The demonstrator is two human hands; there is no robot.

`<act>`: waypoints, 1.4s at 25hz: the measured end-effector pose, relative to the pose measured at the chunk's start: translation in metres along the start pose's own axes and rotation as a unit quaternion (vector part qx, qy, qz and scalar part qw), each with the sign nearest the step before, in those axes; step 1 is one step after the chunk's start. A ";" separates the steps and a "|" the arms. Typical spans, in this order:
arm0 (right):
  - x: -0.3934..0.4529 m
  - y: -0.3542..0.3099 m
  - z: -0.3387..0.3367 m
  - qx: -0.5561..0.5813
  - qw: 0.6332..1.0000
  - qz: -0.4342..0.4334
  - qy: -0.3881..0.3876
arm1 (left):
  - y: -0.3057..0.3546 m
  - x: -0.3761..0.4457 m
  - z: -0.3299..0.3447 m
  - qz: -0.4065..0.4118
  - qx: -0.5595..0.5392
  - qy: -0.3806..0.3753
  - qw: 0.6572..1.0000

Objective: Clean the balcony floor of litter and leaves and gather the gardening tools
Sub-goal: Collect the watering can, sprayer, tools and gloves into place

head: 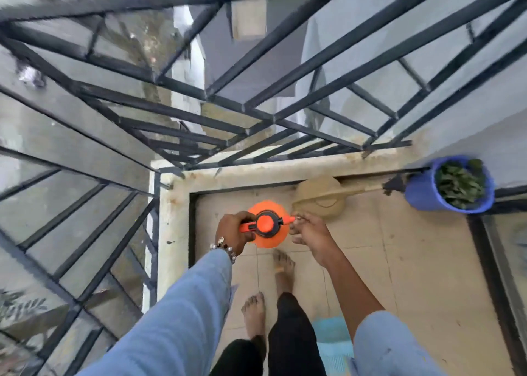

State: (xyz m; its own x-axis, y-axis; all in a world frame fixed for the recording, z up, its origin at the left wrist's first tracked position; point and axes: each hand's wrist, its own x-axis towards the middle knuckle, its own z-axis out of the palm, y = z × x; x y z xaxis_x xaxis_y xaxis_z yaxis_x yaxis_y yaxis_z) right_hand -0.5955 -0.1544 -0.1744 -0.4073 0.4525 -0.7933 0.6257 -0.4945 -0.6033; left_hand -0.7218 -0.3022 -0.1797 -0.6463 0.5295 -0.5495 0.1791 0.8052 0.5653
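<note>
The orange spray bottle (266, 227) I'm holding has a round, dome-shaped body and a black collar under an orange pump cap, with a handle sticking out to one side and a thin nozzle to the other. It hangs in the air above the tiled balcony floor (399, 261), near the corner of the railing (199, 105) and in front of my bare feet. My left hand (232, 234) is curled tight round the handle and trigger. My right hand (309, 234) pinches the nozzle tip between the fingertips. Just beyond the bottle a tan watering can (322, 194) lies against the ledge, its spout pointing toward a blue plant pot (422, 193).
</note>
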 end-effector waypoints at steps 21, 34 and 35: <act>0.303 0.079 0.035 0.027 0.999 0.009 -0.016 | -0.126 0.272 0.140 -0.002 0.000 0.037 0.999; 0.119 0.051 0.015 0.051 0.999 0.013 -0.006 | -0.080 0.116 0.075 -0.086 0.017 -0.026 0.996; 0.090 0.050 0.011 0.053 0.999 0.014 0.000 | -0.070 0.092 0.067 -0.085 0.012 -0.027 0.996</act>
State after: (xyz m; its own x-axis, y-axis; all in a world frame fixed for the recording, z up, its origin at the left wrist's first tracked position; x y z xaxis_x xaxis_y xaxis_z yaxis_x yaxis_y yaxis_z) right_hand -0.6080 -0.1461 -0.2771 -0.3910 0.4375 -0.8097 0.5632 -0.5821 -0.5865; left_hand -0.7444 -0.2922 -0.3112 -0.6278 0.3989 -0.6683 0.0889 0.8898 0.4476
